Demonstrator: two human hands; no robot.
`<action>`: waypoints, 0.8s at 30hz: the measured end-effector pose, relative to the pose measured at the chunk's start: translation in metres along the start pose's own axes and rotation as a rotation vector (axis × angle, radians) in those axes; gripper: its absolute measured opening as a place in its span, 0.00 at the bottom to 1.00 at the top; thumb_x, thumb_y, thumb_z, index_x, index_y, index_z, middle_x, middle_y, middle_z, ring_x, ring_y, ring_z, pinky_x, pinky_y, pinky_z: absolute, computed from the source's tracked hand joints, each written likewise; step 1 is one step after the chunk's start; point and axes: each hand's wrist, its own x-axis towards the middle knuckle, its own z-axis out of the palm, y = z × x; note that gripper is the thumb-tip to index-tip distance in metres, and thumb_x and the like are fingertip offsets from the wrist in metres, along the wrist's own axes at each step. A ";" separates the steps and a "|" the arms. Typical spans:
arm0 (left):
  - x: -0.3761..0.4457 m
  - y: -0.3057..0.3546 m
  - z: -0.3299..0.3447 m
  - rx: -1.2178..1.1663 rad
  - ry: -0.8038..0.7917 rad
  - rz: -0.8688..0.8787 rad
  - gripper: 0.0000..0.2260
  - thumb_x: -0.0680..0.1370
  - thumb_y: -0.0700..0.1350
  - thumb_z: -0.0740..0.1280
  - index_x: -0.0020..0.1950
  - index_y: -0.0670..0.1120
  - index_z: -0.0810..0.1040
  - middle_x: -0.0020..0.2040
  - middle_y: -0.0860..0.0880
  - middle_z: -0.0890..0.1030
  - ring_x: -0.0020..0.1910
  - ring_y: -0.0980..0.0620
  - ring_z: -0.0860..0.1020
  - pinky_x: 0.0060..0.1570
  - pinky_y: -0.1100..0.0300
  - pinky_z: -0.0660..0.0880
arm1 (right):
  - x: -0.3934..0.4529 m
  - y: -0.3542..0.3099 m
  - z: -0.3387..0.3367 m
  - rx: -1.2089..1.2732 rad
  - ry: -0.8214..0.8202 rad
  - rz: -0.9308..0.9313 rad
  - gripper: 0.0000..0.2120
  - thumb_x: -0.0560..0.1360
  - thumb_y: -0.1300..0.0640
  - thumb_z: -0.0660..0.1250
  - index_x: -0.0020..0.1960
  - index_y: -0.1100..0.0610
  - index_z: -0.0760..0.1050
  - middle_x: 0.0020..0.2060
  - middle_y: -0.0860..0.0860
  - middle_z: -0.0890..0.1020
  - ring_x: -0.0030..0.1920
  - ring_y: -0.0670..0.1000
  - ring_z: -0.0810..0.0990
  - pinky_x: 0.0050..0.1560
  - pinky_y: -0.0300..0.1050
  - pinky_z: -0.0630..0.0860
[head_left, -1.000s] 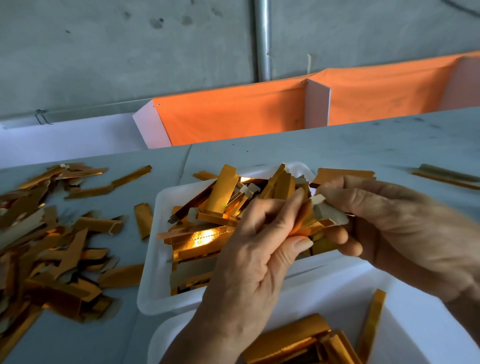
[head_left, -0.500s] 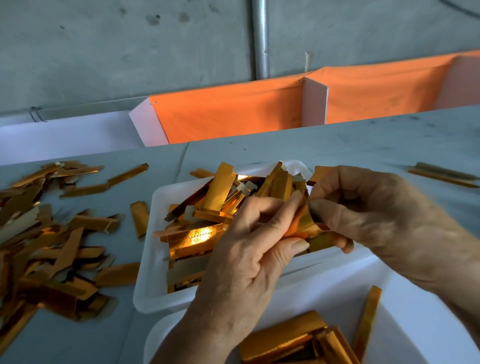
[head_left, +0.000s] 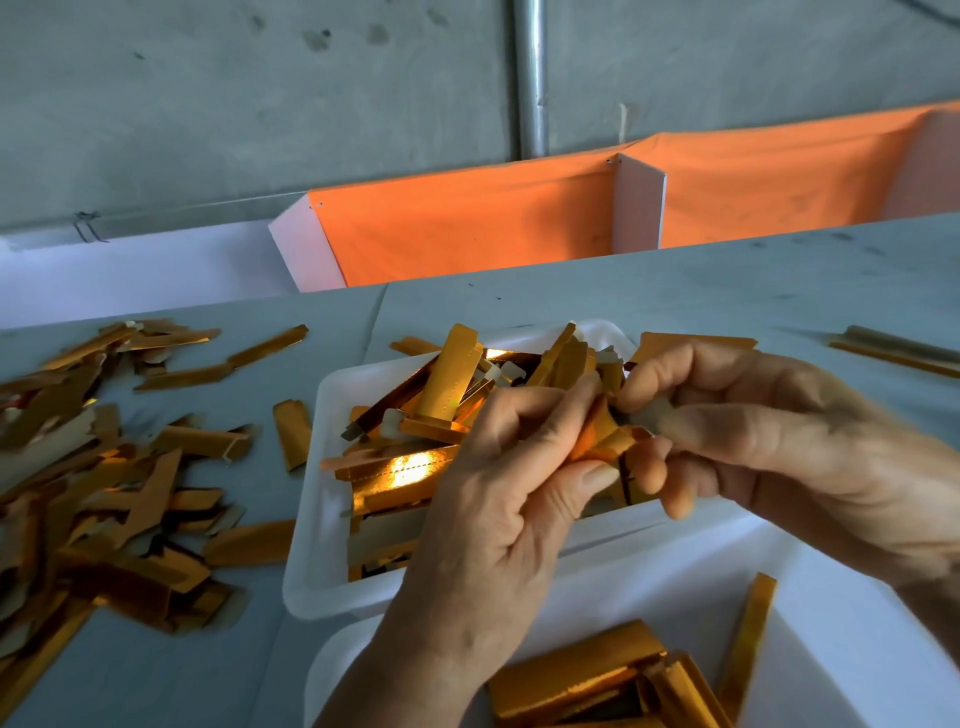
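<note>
Gold foil-faced card strip (head_left: 602, 441), creased, sits pinched between our left hand (head_left: 498, 499) and right hand (head_left: 779, 441) above the far white plastic tray (head_left: 317, 499).

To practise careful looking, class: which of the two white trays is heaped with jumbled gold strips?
The farther white tray: its gold strips pile above the rim. The nearer white tray holds only a few.

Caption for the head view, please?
Left hand and right hand pinch a gold card strip above a white tray heaped with strips; more lie on the table.
</note>
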 end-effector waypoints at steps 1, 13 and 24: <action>0.000 0.000 0.000 -0.002 -0.002 0.000 0.20 0.79 0.47 0.63 0.71 0.46 0.69 0.56 0.52 0.73 0.58 0.58 0.73 0.54 0.75 0.68 | 0.000 0.000 0.000 -0.020 0.000 -0.006 0.21 0.61 0.48 0.80 0.48 0.58 0.81 0.36 0.57 0.81 0.36 0.51 0.81 0.34 0.41 0.78; 0.002 0.000 0.000 0.117 -0.038 0.050 0.21 0.77 0.48 0.62 0.70 0.45 0.69 0.56 0.51 0.72 0.57 0.59 0.72 0.54 0.76 0.67 | 0.003 0.003 0.016 -0.293 0.230 -0.051 0.06 0.64 0.61 0.69 0.38 0.52 0.76 0.25 0.50 0.74 0.23 0.48 0.73 0.27 0.37 0.71; 0.003 0.000 -0.002 0.153 -0.032 0.075 0.21 0.77 0.47 0.62 0.70 0.44 0.69 0.55 0.51 0.72 0.56 0.59 0.72 0.54 0.74 0.69 | 0.003 0.006 0.002 0.233 -0.002 0.097 0.16 0.62 0.54 0.79 0.47 0.59 0.80 0.30 0.53 0.78 0.28 0.47 0.78 0.29 0.37 0.76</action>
